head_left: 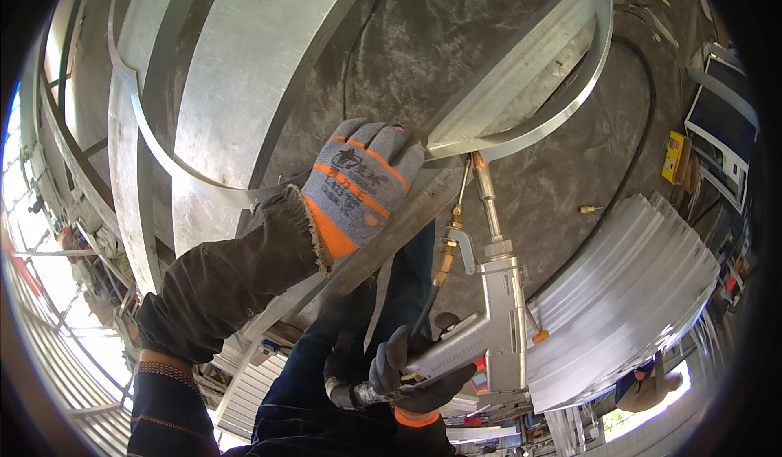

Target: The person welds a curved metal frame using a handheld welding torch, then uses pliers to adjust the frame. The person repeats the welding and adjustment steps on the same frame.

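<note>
My left hand, in a grey work glove with orange bands, is closed over a straight metal bar, next to a long curved metal strip. Its fingertips are bent out of sight over the far side. My right hand, in a dark glove, is wrapped round the handle of a silver handheld welding gun. The gun points away from me, its nozzle touching or nearly touching the strip's edge just right of my left hand. A thin brass-fitted wire guide runs beside the nozzle.
Broad curved metal panels stand at the left. A stack of pale ribbed sheets lies at the right. A black cable crosses the dark floor. A yellow box and a machine with a dark panel stand at the far right.
</note>
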Demonstrator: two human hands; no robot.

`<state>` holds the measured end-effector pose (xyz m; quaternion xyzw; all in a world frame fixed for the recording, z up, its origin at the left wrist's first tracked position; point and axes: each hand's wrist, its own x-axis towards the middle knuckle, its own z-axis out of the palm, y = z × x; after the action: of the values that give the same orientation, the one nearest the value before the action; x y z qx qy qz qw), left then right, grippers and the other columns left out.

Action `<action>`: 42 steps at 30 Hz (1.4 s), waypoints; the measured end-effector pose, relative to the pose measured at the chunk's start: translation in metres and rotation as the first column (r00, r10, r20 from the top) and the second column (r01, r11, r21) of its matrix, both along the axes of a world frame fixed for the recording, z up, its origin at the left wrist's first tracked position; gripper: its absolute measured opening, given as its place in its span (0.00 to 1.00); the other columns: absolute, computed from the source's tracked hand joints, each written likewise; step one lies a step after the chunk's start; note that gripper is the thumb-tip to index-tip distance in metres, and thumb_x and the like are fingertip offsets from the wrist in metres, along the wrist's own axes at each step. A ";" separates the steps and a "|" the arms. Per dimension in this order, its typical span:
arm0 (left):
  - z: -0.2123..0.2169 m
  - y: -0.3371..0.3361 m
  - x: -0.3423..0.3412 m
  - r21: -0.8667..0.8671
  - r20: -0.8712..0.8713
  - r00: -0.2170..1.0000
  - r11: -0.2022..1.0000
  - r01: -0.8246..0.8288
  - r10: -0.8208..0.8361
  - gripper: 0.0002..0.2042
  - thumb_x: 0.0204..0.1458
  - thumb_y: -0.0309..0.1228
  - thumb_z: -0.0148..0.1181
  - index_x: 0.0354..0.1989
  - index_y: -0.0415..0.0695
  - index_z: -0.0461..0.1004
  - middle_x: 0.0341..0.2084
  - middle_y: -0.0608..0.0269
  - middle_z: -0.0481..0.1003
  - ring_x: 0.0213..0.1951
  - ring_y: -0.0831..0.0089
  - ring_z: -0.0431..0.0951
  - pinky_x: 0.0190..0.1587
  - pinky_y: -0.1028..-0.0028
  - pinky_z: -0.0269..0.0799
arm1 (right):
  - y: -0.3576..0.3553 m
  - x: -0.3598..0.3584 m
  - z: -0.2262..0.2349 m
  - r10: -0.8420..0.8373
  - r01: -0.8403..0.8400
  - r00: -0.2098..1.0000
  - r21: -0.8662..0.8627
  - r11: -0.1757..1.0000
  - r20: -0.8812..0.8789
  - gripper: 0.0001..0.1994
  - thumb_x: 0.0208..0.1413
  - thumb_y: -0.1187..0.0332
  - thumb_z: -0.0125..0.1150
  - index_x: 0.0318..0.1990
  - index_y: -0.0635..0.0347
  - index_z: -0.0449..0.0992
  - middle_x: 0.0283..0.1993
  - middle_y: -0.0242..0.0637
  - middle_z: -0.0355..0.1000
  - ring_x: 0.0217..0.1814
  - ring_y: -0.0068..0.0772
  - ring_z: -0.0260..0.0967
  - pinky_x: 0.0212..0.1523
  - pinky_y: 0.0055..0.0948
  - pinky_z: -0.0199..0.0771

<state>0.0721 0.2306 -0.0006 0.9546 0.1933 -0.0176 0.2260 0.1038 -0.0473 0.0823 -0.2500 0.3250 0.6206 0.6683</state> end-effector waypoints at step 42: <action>-0.014 -0.004 -0.008 -0.082 0.045 0.986 0.984 -0.158 0.162 0.25 0.46 0.25 0.61 0.57 0.42 0.75 0.53 0.47 0.76 0.55 0.42 0.73 0.59 0.52 0.68 | -0.076 0.097 0.069 0.113 -0.053 0.872 -0.136 0.989 0.477 0.36 0.55 0.32 0.62 0.50 0.59 0.70 0.32 0.39 0.69 0.27 0.35 0.69 0.27 0.36 0.71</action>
<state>0.0644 0.2262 -0.0146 0.9265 0.2628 0.0177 0.2686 0.2011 -0.1233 0.1509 -0.4499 0.1732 0.5463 0.6849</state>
